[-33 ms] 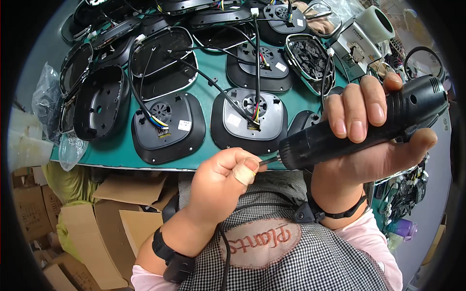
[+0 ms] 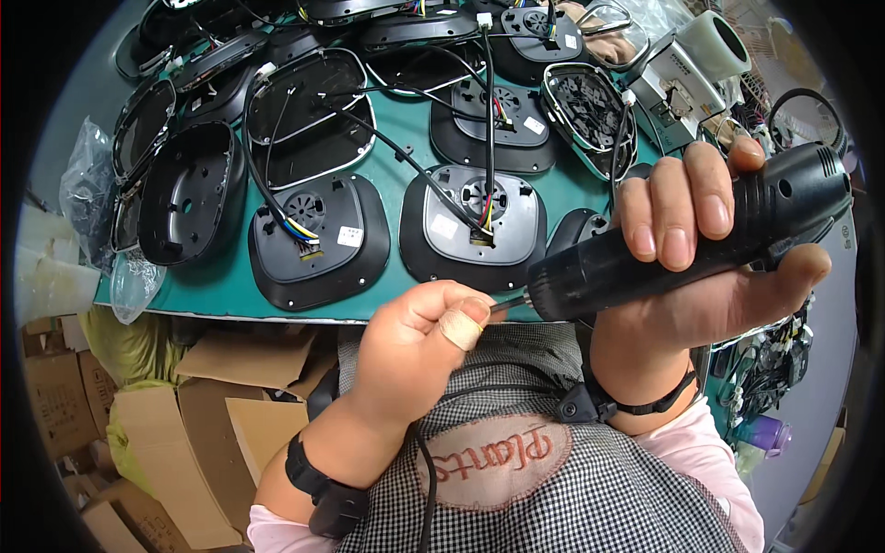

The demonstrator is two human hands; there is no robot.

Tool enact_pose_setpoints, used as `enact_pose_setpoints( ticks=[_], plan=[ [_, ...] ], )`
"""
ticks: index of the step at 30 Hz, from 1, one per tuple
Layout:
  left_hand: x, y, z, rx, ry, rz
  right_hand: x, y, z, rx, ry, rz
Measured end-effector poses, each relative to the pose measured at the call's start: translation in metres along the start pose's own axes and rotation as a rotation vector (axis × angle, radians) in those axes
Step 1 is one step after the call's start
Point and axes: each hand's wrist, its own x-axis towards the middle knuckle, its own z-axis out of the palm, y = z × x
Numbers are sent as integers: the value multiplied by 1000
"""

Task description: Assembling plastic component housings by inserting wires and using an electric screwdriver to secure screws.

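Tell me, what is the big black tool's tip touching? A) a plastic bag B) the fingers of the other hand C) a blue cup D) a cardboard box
B: the right hand grips the black tool, and its thin metal tip meets the pinched fingers of the left hand, just in front of the green table.

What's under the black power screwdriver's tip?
The left hand pinches at the screwdriver bit; whatever its fingers hold is hidden. Below is a checked apron.
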Motion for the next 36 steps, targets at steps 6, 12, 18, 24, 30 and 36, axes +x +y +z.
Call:
enact_pose_setpoints(
  ticks=[6, 12, 18, 24, 30, 36],
  plan=[
    [-6, -6, -16, 1010, 118, 406, -1, 8, 0, -152, -105, -47],
    [-4, -26, -10, 1464, 23, 661, -1, 30, 2, -204, -317, -23],
    [1, -20, -4, 1533, 89, 437, -8, 58, 6, -267, -293, -31],
    [4, -23, -11, 1543, 19, 532, -5, 60, 2, -419, -389, 61],
    [9, -52, -16, 1311, 137, 549, 2, 67, 10, -454, -504, 136],
    [4, -29, -12, 1455, 102, 563, -2, 76, 3, -375, -423, 102]
  ],
)
